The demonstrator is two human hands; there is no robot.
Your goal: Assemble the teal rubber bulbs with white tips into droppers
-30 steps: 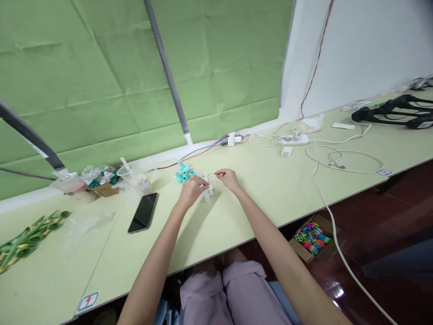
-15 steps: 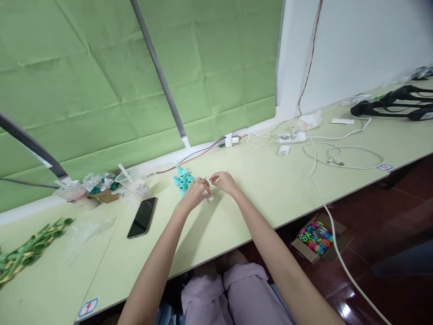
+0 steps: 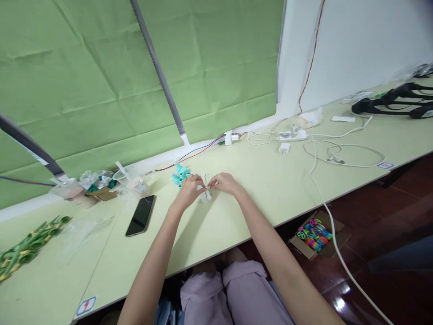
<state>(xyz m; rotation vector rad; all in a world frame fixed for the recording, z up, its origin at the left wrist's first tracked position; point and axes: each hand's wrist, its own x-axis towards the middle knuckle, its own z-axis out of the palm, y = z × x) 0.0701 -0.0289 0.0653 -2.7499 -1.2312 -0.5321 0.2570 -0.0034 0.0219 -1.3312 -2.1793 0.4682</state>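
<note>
Over the middle of the table my left hand (image 3: 190, 190) and my right hand (image 3: 223, 182) face each other, fingertips pinched close together. Whatever is between the fingers is too small to make out. Just below and between the hands lie several small white pieces (image 3: 205, 196), some partly hidden by the left fingers. A few tiny pale green bits (image 3: 207, 177) sit behind the fingertips. Beside my left hand stands a cluster of turquoise hollow parts (image 3: 181, 174), its near side covered by that hand.
A black phone (image 3: 141, 215) lies left of my forearm. Farther left are a plastic cup (image 3: 130, 177), clear plastic bags (image 3: 84, 230) and green-yellow parts (image 3: 32, 246). A power strip (image 3: 292, 135) and white cable (image 3: 315, 164) lie right. Below, a carton (image 3: 301, 246) holds colourful pieces.
My left hand has shifted slightly left and its fingertips have met those of my right hand. More of the white pieces shows below the fingers. The camera view has moved a little.
</note>
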